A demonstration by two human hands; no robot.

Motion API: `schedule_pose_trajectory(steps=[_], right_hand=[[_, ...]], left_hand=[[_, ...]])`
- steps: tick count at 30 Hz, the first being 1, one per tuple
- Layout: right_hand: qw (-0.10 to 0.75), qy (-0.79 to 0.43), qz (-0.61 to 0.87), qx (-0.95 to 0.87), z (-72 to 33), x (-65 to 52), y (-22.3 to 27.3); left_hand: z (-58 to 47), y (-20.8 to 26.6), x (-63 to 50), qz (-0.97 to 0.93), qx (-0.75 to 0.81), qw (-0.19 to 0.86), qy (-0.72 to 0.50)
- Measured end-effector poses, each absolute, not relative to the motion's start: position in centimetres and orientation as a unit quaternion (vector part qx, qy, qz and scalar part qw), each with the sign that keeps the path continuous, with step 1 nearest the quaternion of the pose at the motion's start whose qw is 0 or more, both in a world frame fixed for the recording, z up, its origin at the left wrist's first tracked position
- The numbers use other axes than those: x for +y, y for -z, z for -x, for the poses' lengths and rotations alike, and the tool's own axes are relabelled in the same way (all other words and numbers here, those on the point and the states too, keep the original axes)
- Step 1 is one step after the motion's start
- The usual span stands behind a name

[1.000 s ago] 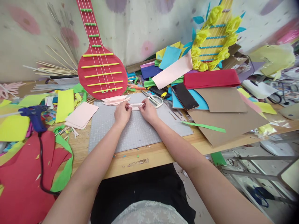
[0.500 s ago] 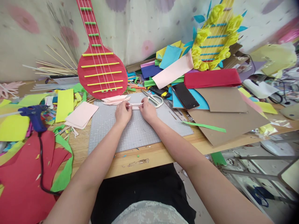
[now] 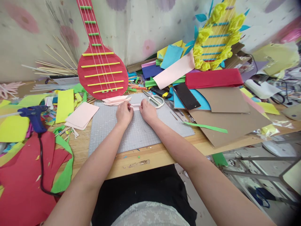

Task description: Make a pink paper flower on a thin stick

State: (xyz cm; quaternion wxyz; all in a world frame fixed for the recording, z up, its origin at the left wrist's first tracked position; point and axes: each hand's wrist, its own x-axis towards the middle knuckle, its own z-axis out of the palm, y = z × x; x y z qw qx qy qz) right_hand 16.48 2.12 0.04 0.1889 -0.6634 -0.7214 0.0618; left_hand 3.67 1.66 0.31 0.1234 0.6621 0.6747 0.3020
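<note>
Between my hands a small folded strip of pale pink paper (image 3: pixel 135 107) rests low over the grey cutting mat (image 3: pixel 136 135). My left hand (image 3: pixel 124 113) pinches its left end, and my right hand (image 3: pixel 148 111) has closed fingers on the right end. Just behind the left hand lies a stack of folded pale pink paper pieces (image 3: pixel 117 100). White-handled scissors (image 3: pixel 157 101) lie right beside my right hand. Flat pale pink paper rectangles (image 3: pixel 82 115) sit left of the mat.
A red paper lute (image 3: pixel 102 73) leans at the back. Left is a blue glue gun (image 3: pixel 35 117) with a trailing cord. A phone (image 3: pixel 187 96), brown cardboard (image 3: pixel 225 125) and a red paper roll (image 3: pixel 213 78) lie right. A yellow-flowered instrument (image 3: pixel 216 40) stands behind.
My right hand has shifted slightly left along the pink strip, and its fingers lie a little differently on it. The left hand stays nearly in place.
</note>
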Motion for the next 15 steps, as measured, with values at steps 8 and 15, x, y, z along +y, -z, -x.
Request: schedule_pose_trajectory(steps=[8, 15], right_hand=[[0.163, -0.066, 0.669, -0.722, -16.30, 1.88, -0.58], [0.157, -0.058, 0.667, -0.726, -16.32, 1.99, -0.29]], left_hand=[[-3.67, -0.31, 1.67, -0.685, 0.662, 0.111, -0.283], [-3.68, -0.45, 1.58, -0.716, 0.646, 0.087, -0.248]])
